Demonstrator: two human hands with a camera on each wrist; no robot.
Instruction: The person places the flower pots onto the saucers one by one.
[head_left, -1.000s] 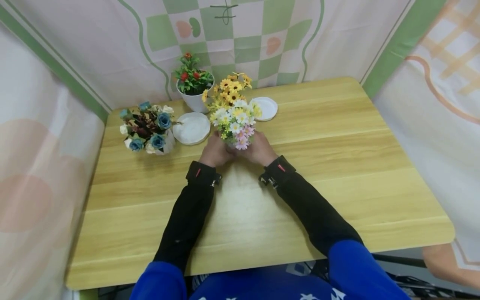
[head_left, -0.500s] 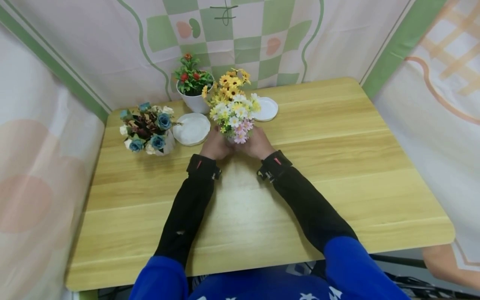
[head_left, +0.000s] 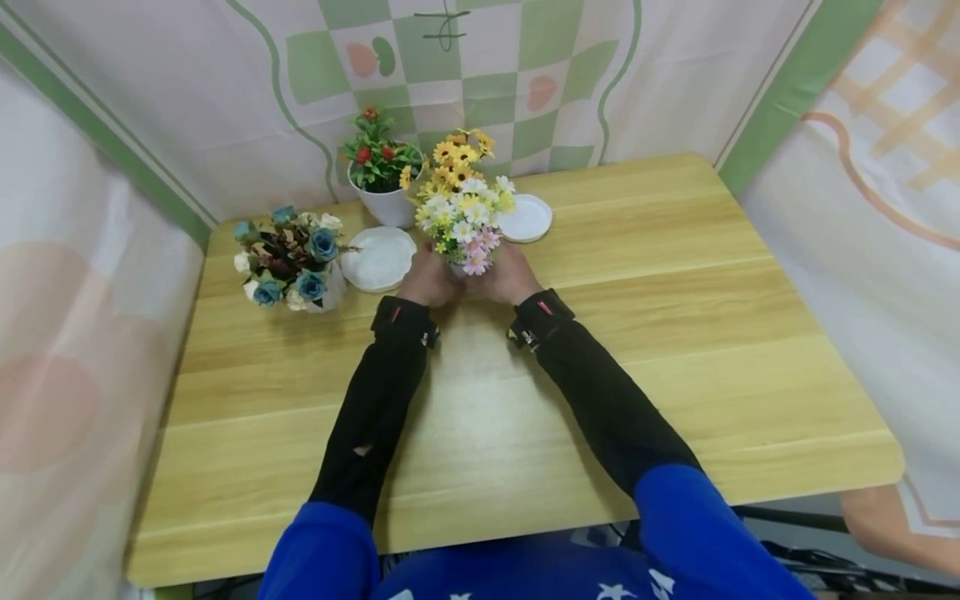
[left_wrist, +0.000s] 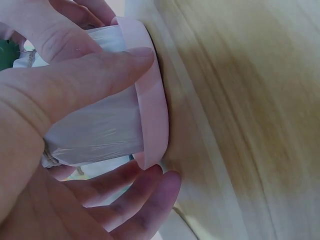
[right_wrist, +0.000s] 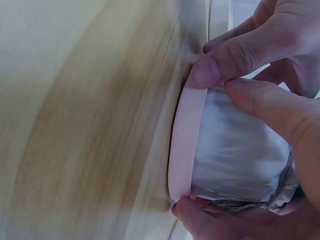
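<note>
Both hands hold a potted bunch of artificial flowers (head_left: 465, 212) at the middle back of the table. White, pale yellow and pink blooms face me, with orange-yellow ones behind. Its pot (left_wrist: 100, 125) is wrapped in clear film tied with twine, and its base sits inside a pink saucer (right_wrist: 184, 145). My left hand (head_left: 431, 279) has its thumb across the saucer's rim in the left wrist view, fingers at the opposite side. My right hand (head_left: 512, 277) grips from the other side, thumb along the pot, fingertips at the saucer's edge. The saucer is close to the wooden table (head_left: 487, 417).
A pot of blue and cream roses (head_left: 288, 258) stands at the left. Beside it lies a white saucer (head_left: 378, 260), with a red-flowered plant in a white pot (head_left: 386, 179) behind. Another white saucer (head_left: 527, 218) lies at the right. A patterned curtain (head_left: 660, 75) hangs behind the table.
Both hands have moved a little away from me, toward the table's back, with the flowers moving along. The other pots and saucers have stayed in place; the head view has shifted slightly.
</note>
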